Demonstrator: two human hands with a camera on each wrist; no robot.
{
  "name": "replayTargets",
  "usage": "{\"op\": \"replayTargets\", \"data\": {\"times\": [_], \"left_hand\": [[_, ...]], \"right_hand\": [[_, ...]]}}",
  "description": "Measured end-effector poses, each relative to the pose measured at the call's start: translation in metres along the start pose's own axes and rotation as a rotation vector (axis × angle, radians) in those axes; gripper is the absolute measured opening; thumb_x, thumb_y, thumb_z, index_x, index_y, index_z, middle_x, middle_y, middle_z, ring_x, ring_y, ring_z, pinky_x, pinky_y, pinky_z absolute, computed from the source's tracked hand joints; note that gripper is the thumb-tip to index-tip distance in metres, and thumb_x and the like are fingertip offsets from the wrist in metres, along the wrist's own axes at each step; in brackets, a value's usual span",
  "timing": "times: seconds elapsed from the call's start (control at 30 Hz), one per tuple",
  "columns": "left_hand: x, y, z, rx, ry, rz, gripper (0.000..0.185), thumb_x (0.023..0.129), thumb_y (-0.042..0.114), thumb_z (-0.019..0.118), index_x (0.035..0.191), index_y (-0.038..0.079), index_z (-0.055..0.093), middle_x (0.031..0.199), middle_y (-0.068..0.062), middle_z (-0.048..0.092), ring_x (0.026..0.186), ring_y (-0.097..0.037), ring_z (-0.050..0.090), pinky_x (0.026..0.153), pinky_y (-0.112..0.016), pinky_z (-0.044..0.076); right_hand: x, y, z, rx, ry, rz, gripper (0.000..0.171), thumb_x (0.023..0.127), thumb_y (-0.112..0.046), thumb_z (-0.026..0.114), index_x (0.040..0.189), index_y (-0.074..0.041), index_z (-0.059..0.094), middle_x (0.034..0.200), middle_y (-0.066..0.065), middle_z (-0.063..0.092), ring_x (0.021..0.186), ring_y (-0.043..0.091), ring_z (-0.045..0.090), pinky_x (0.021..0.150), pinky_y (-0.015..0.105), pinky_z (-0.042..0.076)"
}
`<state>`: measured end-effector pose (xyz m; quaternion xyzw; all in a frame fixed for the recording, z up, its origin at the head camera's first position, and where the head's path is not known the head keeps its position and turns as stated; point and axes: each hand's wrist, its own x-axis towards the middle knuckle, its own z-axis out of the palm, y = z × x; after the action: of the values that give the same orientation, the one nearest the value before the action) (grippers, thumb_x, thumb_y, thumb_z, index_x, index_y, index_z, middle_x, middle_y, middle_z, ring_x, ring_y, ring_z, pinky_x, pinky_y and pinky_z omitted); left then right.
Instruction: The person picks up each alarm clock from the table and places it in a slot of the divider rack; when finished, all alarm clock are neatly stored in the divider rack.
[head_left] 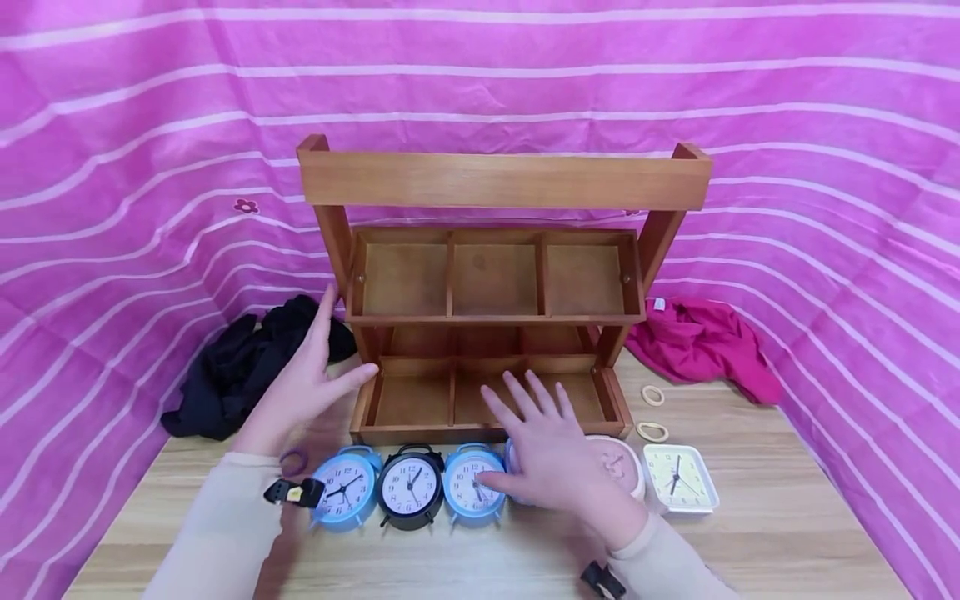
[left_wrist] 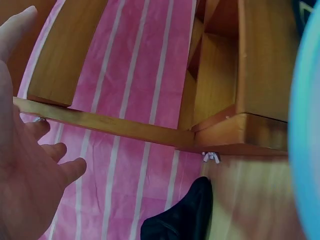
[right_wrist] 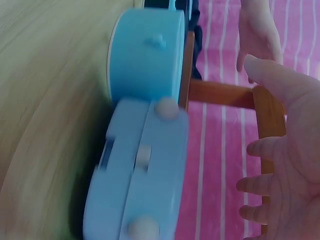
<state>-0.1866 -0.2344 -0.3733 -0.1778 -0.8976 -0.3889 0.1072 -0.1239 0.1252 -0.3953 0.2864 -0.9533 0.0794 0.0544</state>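
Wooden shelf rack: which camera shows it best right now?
The head view: the whole wooden shelf rack shows, both tiers' compartments included. The left wrist view catches only a corner and rails; the right wrist view, just an edge behind a blue clock.

Clocks (head_left: 411, 487) before rack (head_left: 495, 300), on table (head_left: 750, 542).

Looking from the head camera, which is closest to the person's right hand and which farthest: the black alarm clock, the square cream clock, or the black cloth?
From the right hand:
1. Square cream clock, just to its right on the table.
2. Black alarm clock, to its left in the row of clocks.
3. Black cloth, far left, beside the wooden shelf.
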Motion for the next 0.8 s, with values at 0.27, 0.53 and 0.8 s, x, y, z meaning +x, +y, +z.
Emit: {"op": "replayTargets", "data": {"times": [0.27, 0.53, 0.8], "left_hand": [[0.016, -0.001, -0.002, -0.007, 0.107, -0.015, 0.121, 0.090, 0.038, 0.082, 0.168, 0.030, -0.010, 0.175, -0.011, 0.011, 0.159, -0.037, 0.017, 0.123, -0.066, 0.018], [0.055, -0.010, -0.004, -0.136, 0.050, -0.002, 0.120, 0.091, 0.034, 0.082, 0.167, 0.037, -0.011, 0.175, -0.006, 0.010, 0.158, -0.038, 0.018, 0.121, -0.069, 0.021], [0.072, -0.007, -0.004, -0.251, 0.010, -0.067, 0.111, 0.092, 0.027, 0.081, 0.166, 0.038, -0.001, 0.168, -0.014, 0.030, 0.146, -0.044, 0.042, 0.111, -0.069, 0.039]], "right_hand": [[0.025, -0.024, 0.013, -0.017, -0.039, -0.063, 0.103, 0.083, -0.083, 0.062, 0.167, -0.032, 0.028, 0.172, 0.008, 0.026, 0.157, 0.040, 0.020, 0.123, 0.070, 0.014], [0.051, -0.056, 0.019, -0.036, -0.110, -0.140, 0.104, 0.084, -0.084, 0.060, 0.167, -0.032, 0.026, 0.171, 0.008, 0.027, 0.156, 0.038, 0.024, 0.122, 0.067, 0.023], [0.070, -0.096, 0.032, -0.064, -0.141, -0.236, 0.104, 0.082, -0.088, 0.058, 0.166, -0.035, 0.028, 0.167, 0.002, 0.036, 0.148, 0.030, 0.037, 0.112, 0.056, 0.041]]}}
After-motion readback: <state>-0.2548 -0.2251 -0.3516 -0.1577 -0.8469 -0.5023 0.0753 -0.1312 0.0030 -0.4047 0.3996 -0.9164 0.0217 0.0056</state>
